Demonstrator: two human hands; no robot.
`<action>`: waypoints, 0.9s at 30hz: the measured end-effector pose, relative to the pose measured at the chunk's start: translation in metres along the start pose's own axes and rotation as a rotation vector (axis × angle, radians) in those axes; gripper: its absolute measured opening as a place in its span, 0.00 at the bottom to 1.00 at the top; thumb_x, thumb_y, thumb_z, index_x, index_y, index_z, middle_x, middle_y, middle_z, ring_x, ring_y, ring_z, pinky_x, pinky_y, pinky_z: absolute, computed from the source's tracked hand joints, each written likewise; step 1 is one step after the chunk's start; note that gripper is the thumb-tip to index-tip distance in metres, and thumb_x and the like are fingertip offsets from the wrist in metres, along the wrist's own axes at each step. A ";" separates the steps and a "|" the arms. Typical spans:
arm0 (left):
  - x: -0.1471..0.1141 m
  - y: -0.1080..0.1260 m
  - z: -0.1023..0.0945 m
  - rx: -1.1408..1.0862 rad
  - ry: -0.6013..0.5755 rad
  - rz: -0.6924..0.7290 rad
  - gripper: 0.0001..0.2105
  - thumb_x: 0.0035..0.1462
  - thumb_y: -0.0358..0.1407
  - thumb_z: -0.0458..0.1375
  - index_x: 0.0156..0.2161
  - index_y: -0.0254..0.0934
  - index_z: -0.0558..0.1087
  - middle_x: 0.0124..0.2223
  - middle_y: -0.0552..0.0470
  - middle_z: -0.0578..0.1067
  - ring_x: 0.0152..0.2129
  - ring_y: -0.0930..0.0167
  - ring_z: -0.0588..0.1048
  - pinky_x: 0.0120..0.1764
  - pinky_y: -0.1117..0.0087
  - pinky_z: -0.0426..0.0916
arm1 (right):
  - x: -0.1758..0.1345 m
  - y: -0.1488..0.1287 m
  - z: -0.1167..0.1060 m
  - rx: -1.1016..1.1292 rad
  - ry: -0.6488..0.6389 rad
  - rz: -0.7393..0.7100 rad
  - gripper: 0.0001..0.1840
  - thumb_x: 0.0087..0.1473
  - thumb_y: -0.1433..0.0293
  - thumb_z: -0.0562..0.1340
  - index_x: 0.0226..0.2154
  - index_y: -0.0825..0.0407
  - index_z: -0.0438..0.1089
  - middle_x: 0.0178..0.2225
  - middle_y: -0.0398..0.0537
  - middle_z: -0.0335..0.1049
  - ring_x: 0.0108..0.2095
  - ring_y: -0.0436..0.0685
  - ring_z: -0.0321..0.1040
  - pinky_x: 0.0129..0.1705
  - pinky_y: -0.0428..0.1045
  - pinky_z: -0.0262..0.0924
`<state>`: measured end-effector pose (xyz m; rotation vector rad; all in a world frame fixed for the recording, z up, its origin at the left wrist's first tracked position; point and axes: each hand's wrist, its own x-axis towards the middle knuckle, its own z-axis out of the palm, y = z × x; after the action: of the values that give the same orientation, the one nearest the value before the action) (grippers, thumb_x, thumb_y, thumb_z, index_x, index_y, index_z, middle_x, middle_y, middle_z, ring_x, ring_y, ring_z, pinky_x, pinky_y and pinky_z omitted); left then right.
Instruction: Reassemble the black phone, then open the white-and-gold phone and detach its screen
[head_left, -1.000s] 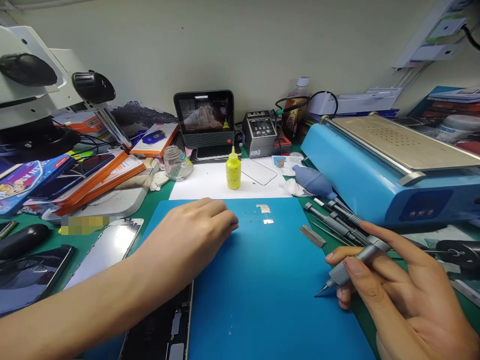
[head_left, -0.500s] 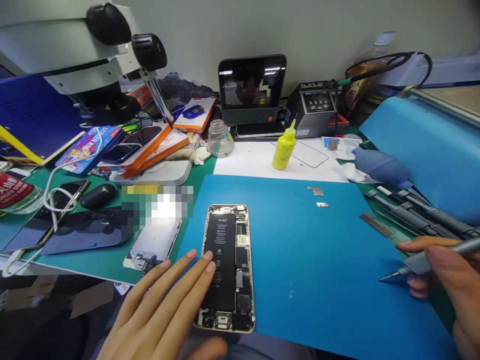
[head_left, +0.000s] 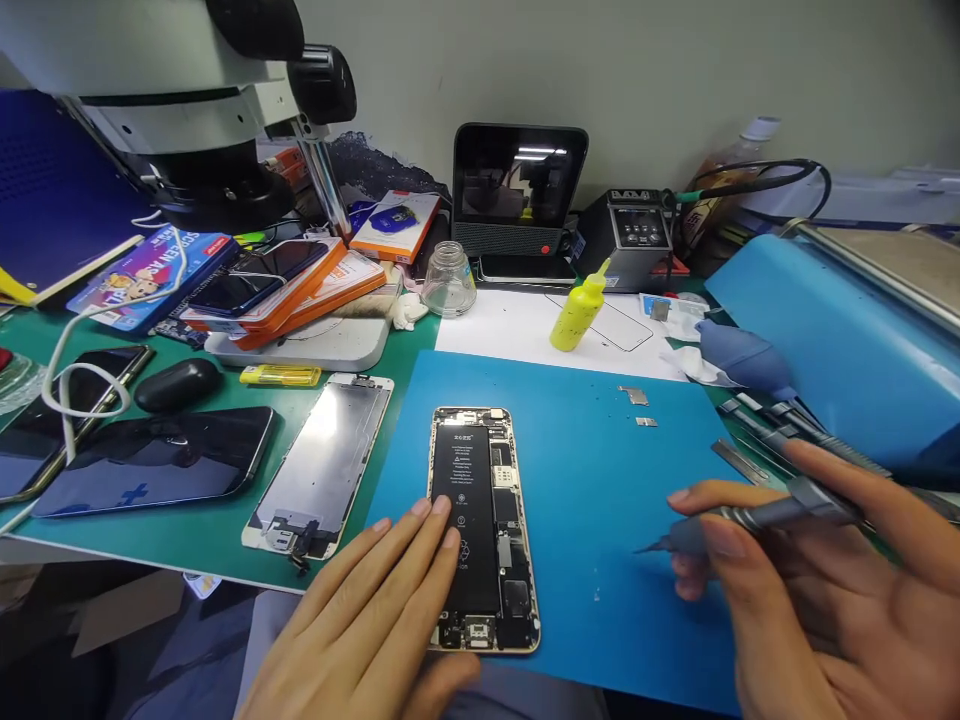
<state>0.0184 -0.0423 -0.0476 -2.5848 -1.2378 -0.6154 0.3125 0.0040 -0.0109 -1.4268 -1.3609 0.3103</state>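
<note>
On the blue mat (head_left: 570,470) lies an opened phone (head_left: 507,540), its insides facing up. A long black battery (head_left: 469,470) fills its left half, with circuit parts along the right. My left hand (head_left: 375,610) rests with fingers stretched out over the phone's lower left side, fingertips on the battery. To the phone's right, my right hand (head_left: 810,580) grips a slim grey screwdriver (head_left: 772,512) between thumb and fingers. Its tip points left, above the mat and apart from the phone. Small metal plates (head_left: 637,396) and tiny screws lie at the mat's upper right.
A detached phone screen (head_left: 322,470) and a dark phone (head_left: 161,465) lie at left beside a yellow lighter (head_left: 280,375). Behind the mat stand a yellow-green bottle (head_left: 577,315) and a glass jar (head_left: 448,285). A microscope (head_left: 210,110) overhangs the upper left; tools (head_left: 810,430) lie at right.
My right hand has brought the screwdriver leftward, nearer the phone. My left hand stays flat on the phone. The whole view has shifted slightly.
</note>
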 end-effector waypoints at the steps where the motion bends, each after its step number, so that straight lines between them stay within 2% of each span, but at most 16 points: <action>1: 0.001 0.000 0.001 -0.003 0.000 -0.011 0.23 0.80 0.40 0.60 0.71 0.29 0.73 0.75 0.45 0.72 0.73 0.64 0.72 0.80 0.65 0.50 | 0.003 -0.005 0.005 0.006 -0.021 -0.001 0.25 0.63 0.63 0.75 0.61 0.40 0.77 0.35 0.47 0.83 0.21 0.54 0.77 0.18 0.44 0.74; 4: 0.005 0.002 0.006 -0.018 0.012 -0.033 0.22 0.80 0.37 0.59 0.71 0.28 0.72 0.75 0.44 0.73 0.73 0.63 0.71 0.80 0.64 0.52 | 0.008 -0.008 0.014 -0.012 -0.068 0.000 0.25 0.66 0.63 0.72 0.63 0.43 0.74 0.37 0.48 0.84 0.22 0.54 0.78 0.20 0.44 0.76; 9: 0.010 -0.001 0.013 -0.007 0.021 -0.042 0.24 0.79 0.34 0.58 0.74 0.28 0.70 0.76 0.42 0.72 0.75 0.63 0.67 0.79 0.63 0.51 | 0.002 0.008 0.022 -0.106 -0.129 -0.010 0.32 0.68 0.60 0.70 0.71 0.43 0.68 0.47 0.52 0.83 0.34 0.57 0.83 0.30 0.49 0.82; 12: 0.015 -0.005 0.015 0.006 0.008 -0.037 0.26 0.79 0.34 0.58 0.77 0.35 0.66 0.77 0.42 0.70 0.78 0.62 0.62 0.79 0.63 0.48 | -0.007 0.010 0.025 -0.110 -0.082 -0.017 0.34 0.67 0.61 0.72 0.71 0.43 0.69 0.49 0.50 0.83 0.39 0.57 0.84 0.40 0.50 0.83; 15: 0.022 -0.003 0.017 -0.052 -0.001 -0.054 0.24 0.80 0.37 0.58 0.76 0.48 0.69 0.78 0.46 0.70 0.80 0.62 0.57 0.79 0.61 0.48 | -0.015 0.005 0.029 -0.093 -0.035 -0.058 0.26 0.66 0.64 0.73 0.64 0.39 0.76 0.46 0.42 0.85 0.40 0.52 0.84 0.48 0.45 0.79; 18: 0.028 0.002 0.019 -0.158 0.004 -0.103 0.20 0.81 0.36 0.56 0.71 0.55 0.75 0.76 0.52 0.73 0.79 0.65 0.60 0.79 0.60 0.49 | -0.017 0.001 0.030 -0.074 -0.058 -0.070 0.21 0.67 0.66 0.72 0.61 0.38 0.78 0.44 0.38 0.86 0.40 0.49 0.85 0.49 0.41 0.77; 22: 0.029 0.006 0.023 -0.190 0.030 -0.101 0.19 0.80 0.34 0.57 0.69 0.52 0.78 0.73 0.50 0.76 0.78 0.66 0.63 0.79 0.60 0.50 | -0.011 0.005 0.027 -0.066 -0.119 -0.100 0.26 0.68 0.67 0.71 0.65 0.40 0.73 0.46 0.40 0.85 0.42 0.50 0.85 0.53 0.44 0.78; 25: 0.029 0.003 0.024 -0.194 0.081 -0.092 0.15 0.78 0.42 0.63 0.65 0.53 0.81 0.71 0.49 0.78 0.75 0.65 0.67 0.80 0.58 0.48 | -0.012 0.003 0.024 -0.106 -0.136 -0.102 0.25 0.69 0.64 0.71 0.65 0.41 0.74 0.45 0.43 0.86 0.40 0.54 0.86 0.48 0.46 0.81; 27: 0.029 0.000 0.023 -0.175 0.069 -0.071 0.16 0.77 0.43 0.64 0.65 0.52 0.81 0.72 0.50 0.77 0.75 0.64 0.69 0.80 0.58 0.48 | -0.015 -0.004 0.022 -0.131 -0.096 -0.062 0.22 0.69 0.62 0.71 0.63 0.40 0.75 0.43 0.44 0.86 0.38 0.57 0.86 0.43 0.50 0.83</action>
<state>0.0410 -0.0136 -0.0548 -2.6416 -1.3121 -0.8557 0.2882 0.0015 -0.0233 -1.4897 -1.5245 0.2559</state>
